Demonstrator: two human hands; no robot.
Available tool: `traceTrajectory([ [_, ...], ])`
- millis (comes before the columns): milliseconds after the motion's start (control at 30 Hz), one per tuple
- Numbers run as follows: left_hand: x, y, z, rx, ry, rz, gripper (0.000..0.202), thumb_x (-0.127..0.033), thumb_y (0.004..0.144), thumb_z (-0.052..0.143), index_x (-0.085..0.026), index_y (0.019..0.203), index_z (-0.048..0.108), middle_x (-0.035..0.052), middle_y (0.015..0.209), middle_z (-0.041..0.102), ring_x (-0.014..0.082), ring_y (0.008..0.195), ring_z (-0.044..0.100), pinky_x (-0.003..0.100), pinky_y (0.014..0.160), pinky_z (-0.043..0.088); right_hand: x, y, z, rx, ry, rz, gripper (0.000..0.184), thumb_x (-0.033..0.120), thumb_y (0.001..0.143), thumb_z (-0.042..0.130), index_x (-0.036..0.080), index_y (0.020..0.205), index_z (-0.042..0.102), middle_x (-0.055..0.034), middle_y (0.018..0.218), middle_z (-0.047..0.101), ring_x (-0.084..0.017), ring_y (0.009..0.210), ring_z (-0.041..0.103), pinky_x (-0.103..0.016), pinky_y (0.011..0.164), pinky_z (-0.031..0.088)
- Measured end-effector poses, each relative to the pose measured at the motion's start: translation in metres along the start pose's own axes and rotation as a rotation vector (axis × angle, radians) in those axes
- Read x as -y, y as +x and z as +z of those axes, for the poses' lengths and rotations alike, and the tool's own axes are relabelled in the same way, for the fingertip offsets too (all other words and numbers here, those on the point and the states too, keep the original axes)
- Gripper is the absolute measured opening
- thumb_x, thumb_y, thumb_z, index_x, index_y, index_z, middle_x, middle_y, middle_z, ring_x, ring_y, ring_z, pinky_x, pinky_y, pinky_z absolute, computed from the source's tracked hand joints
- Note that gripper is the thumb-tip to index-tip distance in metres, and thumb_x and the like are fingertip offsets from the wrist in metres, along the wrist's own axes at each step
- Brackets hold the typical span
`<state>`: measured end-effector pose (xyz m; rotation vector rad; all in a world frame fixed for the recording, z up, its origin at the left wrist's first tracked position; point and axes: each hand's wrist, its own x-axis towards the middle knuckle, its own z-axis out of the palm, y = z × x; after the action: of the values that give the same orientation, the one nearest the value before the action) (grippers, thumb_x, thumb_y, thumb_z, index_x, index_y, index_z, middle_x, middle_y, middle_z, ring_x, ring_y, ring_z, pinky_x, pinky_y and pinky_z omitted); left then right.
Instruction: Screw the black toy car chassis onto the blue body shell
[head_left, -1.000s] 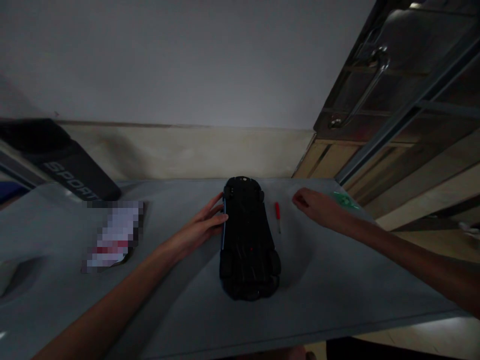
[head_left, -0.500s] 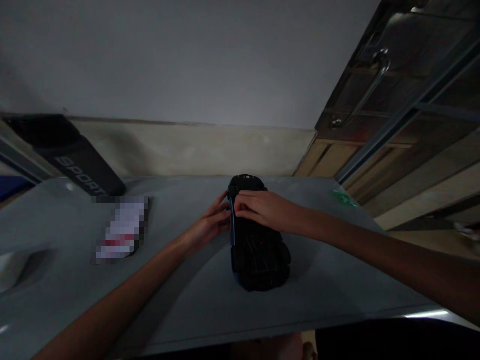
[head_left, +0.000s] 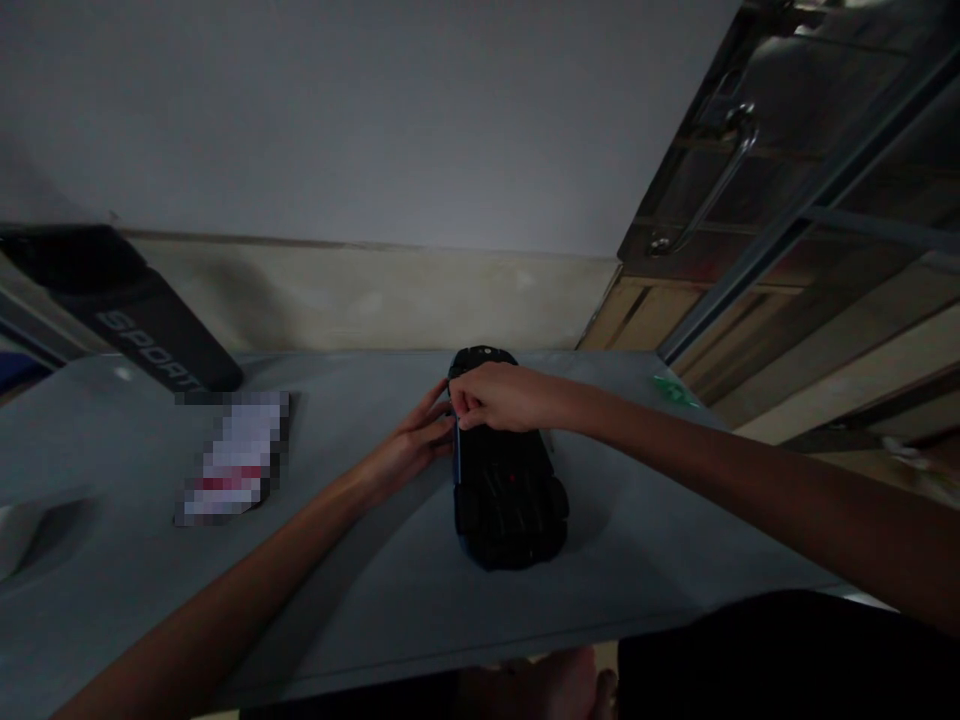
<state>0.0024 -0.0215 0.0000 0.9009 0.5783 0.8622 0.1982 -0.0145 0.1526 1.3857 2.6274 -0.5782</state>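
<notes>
Touching the blue flank of the upturned toy car (head_left: 510, 500), there was the left hand (head_left: 409, 450), fingers loosely spread, gripping nothing! And over the car's upper half, the right hand (head_left: 491, 395), fingers curled in tight, whether around anything I couldn't tell! Wheels up lay the car, just below the frame's centre, on the grey table (head_left: 637, 560), a dark SPORT-lettered object (head_left: 154, 335) at far left

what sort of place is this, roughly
Probably an indoor room, perhaps in a home, though I can't be sure: a long, flat grey table stands against a plain grey-and-cream wall, and an overturned, blue-sided black toy car lies on the table.
</notes>
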Motion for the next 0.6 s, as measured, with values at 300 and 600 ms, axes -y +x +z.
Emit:
traceTrajectory([
  [300, -0.006, -0.005, 0.007, -0.006, 0.090, 0.000, 0.087, -0.033, 0.101, 0.085, -0.039, 0.178, 0.045, 0.0096, 0.175, 0.059, 0.0323, 0.150, 0.067, 0.047, 0.124, 0.055, 0.008, -0.004, 0.006, -0.034, 0.020, 0.061, 0.010, 0.016, 0.103, 0.076, 0.017, 0.110, 0.084, -0.0086, 0.104, 0.082, -0.020, 0.090, 0.068, -0.032, 0.071, 0.038],
  [600, -0.006, -0.005, 0.004, -0.001, 0.113, 0.007, 0.090, -0.034, 0.101, 0.087, -0.042, 0.180, 0.043, 0.0083, 0.172, 0.060, 0.0315, 0.148, 0.067, 0.047, 0.125, 0.056, 0.013, -0.002, 0.003, 0.033, -0.062, 0.031, 0.019, 0.003, 0.100, 0.065, 0.013, 0.096, 0.081, -0.0106, 0.099, 0.078, -0.018, 0.084, 0.061, -0.031, 0.071, 0.037],
])
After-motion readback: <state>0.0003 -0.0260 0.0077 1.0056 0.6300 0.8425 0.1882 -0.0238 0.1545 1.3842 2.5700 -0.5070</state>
